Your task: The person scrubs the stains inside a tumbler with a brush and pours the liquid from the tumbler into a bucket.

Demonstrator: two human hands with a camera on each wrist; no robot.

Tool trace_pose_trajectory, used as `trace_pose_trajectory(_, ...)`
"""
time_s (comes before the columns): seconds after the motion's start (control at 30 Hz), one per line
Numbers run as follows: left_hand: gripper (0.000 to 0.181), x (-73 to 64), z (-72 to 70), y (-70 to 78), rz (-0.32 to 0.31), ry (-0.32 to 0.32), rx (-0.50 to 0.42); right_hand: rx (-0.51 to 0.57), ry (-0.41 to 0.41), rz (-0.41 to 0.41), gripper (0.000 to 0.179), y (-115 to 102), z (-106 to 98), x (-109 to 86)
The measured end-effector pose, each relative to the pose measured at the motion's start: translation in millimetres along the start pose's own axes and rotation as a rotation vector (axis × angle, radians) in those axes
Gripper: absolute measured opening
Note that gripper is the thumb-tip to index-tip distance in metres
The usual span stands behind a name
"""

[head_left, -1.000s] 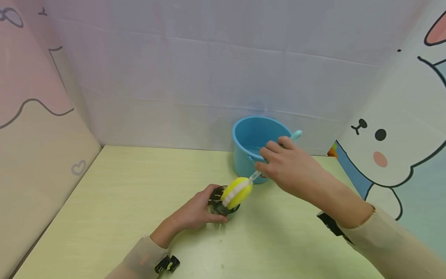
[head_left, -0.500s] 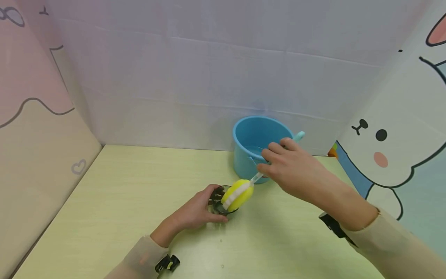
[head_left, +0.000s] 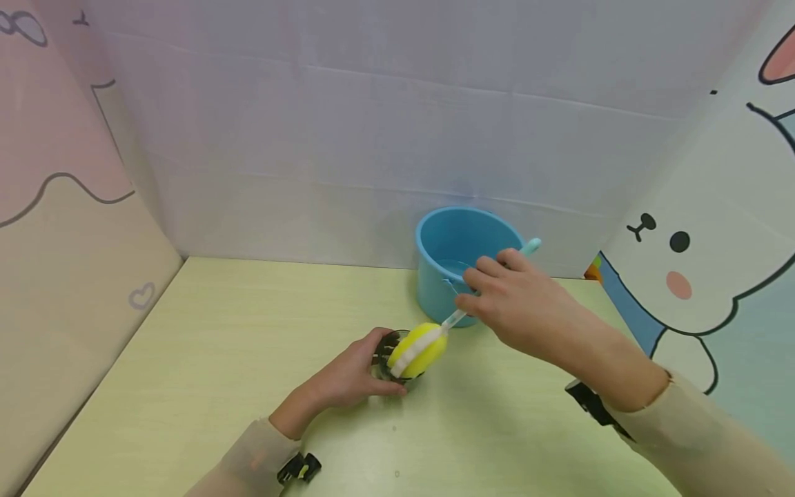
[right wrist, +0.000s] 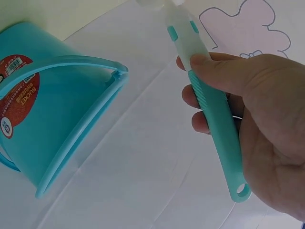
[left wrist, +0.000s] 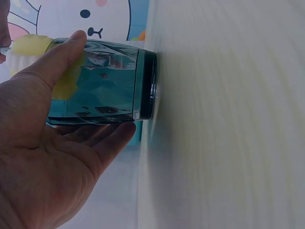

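My left hand (head_left: 348, 376) holds a tinted see-through drinking glass (left wrist: 112, 81), thumb on one side and fingers on the other. The glass stands upright on the table, mouth up. In my right hand (head_left: 528, 307) is a sponge bottle brush, gripped by its teal handle (right wrist: 217, 119). Its yellow and white sponge head (head_left: 419, 351) is tilted and partly inside the glass's mouth. Through the glass wall, the left wrist view shows the lower part of the sponge. The far side of the glass is hidden by the sponge in the head view.
A blue bucket (head_left: 433, 286) stands at the back of the pale table (head_left: 248, 331), just behind the right hand and brush. A white sheet (head_left: 310, 138) hangs behind the table. Cartoon-printed panels rise on the left and right.
The sponge head first shifts slightly right, then left, and now sits a little lower in the glass. My left hand and the glass stay in place.
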State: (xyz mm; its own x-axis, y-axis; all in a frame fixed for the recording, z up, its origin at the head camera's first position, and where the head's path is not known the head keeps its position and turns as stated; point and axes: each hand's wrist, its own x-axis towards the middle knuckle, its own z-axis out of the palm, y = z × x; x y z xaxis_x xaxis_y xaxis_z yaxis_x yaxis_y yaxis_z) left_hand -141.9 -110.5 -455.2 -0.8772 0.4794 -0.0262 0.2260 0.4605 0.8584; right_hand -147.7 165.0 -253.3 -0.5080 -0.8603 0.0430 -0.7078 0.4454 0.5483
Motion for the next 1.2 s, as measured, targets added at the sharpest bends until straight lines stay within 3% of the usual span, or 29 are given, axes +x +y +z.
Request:
trace_pose_trajectory(0.47, 0.092, 0.9, -0.1, -1.3, 0.03, -0.017, -0.068, 0.04, 0.015, 0.049, 0.026, -6.2, 13.6, 5.6)
trace_pose_trajectory(1.2, 0.087, -1.0, 0.0, -1.4, 0.031, -0.008, -0.045, 0.101, 0.08, 0.191, 0.021, -12.2, 44.3, -4.0)
